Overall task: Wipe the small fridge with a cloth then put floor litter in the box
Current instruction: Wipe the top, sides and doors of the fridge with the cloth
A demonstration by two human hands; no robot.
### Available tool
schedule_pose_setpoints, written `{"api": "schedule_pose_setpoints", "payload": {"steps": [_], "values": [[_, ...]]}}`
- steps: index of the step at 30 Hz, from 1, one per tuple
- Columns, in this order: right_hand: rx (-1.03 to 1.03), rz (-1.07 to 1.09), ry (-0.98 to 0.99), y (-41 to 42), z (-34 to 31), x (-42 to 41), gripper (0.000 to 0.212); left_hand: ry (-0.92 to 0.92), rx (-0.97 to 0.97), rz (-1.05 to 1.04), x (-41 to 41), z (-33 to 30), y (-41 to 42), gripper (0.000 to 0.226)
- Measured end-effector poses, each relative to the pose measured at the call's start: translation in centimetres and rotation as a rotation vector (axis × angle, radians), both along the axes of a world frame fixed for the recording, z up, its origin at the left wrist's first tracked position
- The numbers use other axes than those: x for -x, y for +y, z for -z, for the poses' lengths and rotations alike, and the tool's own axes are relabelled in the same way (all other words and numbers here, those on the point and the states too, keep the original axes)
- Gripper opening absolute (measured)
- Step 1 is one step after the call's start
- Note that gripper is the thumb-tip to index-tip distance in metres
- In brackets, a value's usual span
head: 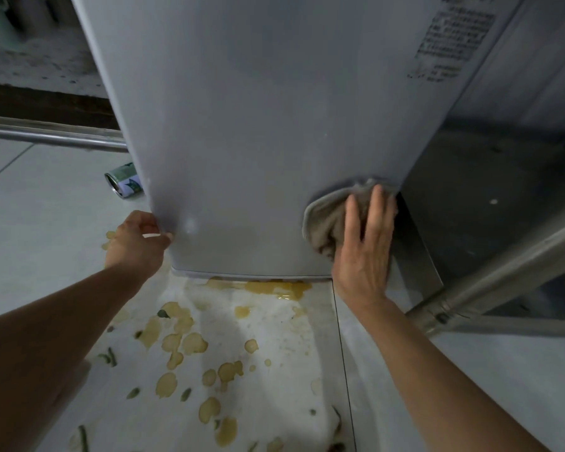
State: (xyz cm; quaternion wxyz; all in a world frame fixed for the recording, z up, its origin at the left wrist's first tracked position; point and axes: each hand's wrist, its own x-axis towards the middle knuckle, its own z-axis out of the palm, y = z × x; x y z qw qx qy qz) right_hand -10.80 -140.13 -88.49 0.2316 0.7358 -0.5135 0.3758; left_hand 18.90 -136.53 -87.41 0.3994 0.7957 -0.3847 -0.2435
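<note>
The small grey fridge (258,125) fills the upper middle of the head view, seen from above down its front. My right hand (366,243) presses a beige cloth (330,216) flat against the fridge's lower right corner. My left hand (134,239) grips the fridge's lower left edge with thumb and fingers. On the pale floor below lie yellowish spill patches (183,340) and small green scraps (111,355). A tin can (124,184) lies on its side on the floor left of the fridge. No box is in view.
A metal rail (53,138) runs along the floor at the left behind the fridge. At the right a metal frame bar (503,272) slants beside a dark shelf surface (490,197). A yellow puddle (281,288) sits under the fridge's front edge.
</note>
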Motion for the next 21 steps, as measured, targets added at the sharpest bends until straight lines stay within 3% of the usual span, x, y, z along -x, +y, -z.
{"api": "schedule_pose_setpoints", "payload": {"steps": [4, 6, 12, 21], "values": [[-0.025, 0.008, -0.499, -0.5, -3.1, -2.6, 0.075, -0.017, 0.014, 0.022, -0.6, 0.5, 0.1, 0.016], [-0.04, 0.021, -0.649, -1.1, -3.5, -2.8, 0.078, -0.045, 0.045, 0.033, -0.7, 0.8, 0.2, 0.015], [-0.309, 0.083, -0.915, -1.0, 1.3, -1.8, 0.067, -0.139, 0.116, 0.113, -0.4, 1.6, 0.6, 0.02], [-0.744, 0.127, -0.984, -0.8, 7.5, 0.1, 0.065, -0.177, 0.12, 0.114, -0.3, 2.3, 0.4, 0.024]]}}
